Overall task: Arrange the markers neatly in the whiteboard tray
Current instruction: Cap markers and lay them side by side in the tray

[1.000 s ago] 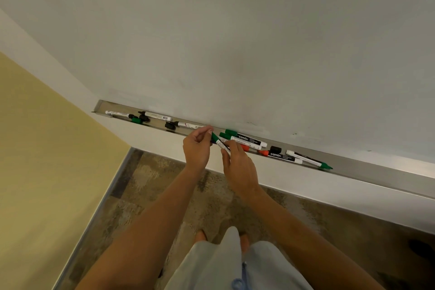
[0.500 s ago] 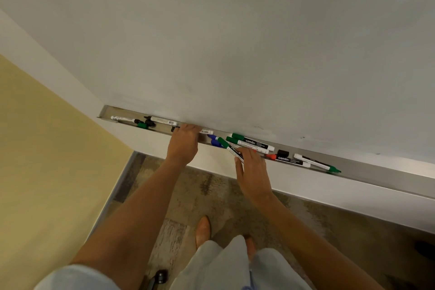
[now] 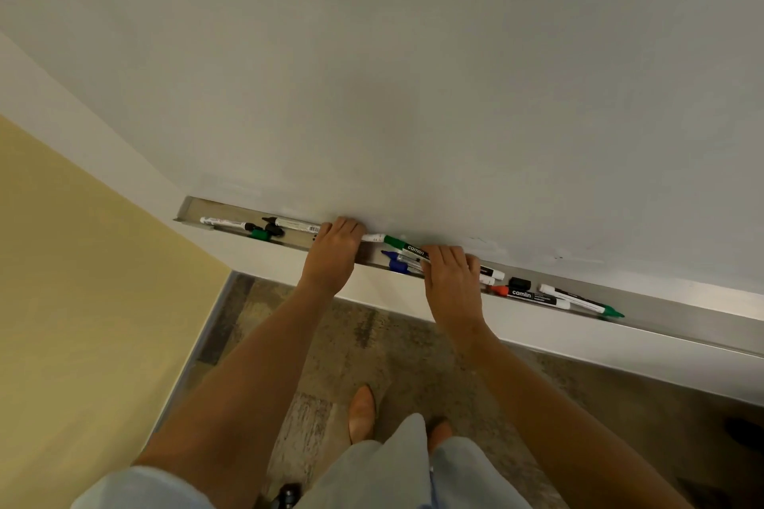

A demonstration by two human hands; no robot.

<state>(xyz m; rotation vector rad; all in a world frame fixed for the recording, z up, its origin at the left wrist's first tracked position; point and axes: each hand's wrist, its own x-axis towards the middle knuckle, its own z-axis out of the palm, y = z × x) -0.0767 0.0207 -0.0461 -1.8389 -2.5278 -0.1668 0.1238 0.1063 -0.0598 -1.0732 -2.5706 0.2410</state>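
green-capped marker (image 3: pixel 407 247): "camlin" in white letters on a black band, at the centre of the tray, its right part hidden under the right hand (image 3: pixel 452 285).
red-capped marker (image 3: pixel 531 297): "camlin" in white on a black band, with smaller lines beside it too small to read; at 3 o'clock from the right hand.
black-tipped marker (image 3: pixel 295 225): a barcode-like printed patch near its right end, digits unreadable; at 9 o'clock from the left hand (image 3: pixel 334 256).
other markers: print too small to read.
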